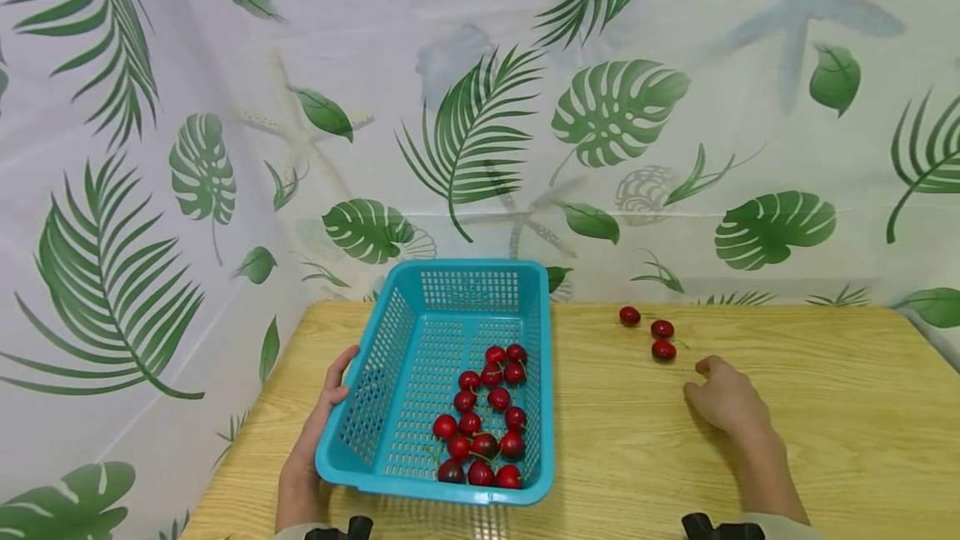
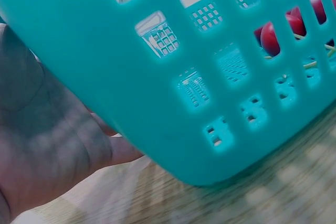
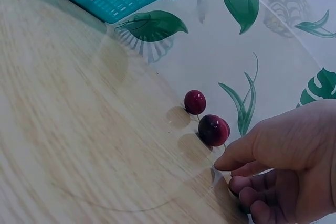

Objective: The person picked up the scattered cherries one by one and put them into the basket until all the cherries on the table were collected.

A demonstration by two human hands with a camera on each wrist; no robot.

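Observation:
A blue plastic basket (image 1: 438, 490) with slotted walls stands at the left of the table, several red cherries (image 1: 483, 445) gathered along its right side. My left hand (image 1: 318, 423) holds the basket by its left wall; in the left wrist view some fingers go out of sight behind the blue plastic (image 2: 157, 124). To the right, three loose cherries (image 1: 663, 350) lie near the table's far edge. My right hand (image 1: 731, 402) is low over the table just beside them, fingers loosely bent and nothing between them. In the right wrist view its forefinger (image 3: 236, 156) comes close to a dark cherry (image 3: 213, 130).
The light wooden table (image 1: 600, 440) ends at the back against a white cloth (image 1: 480, 40) printed with green leaves and starfish. The same leafy cloth hangs along the left side. Dark camera mounts (image 1: 720, 527) show at both wrists.

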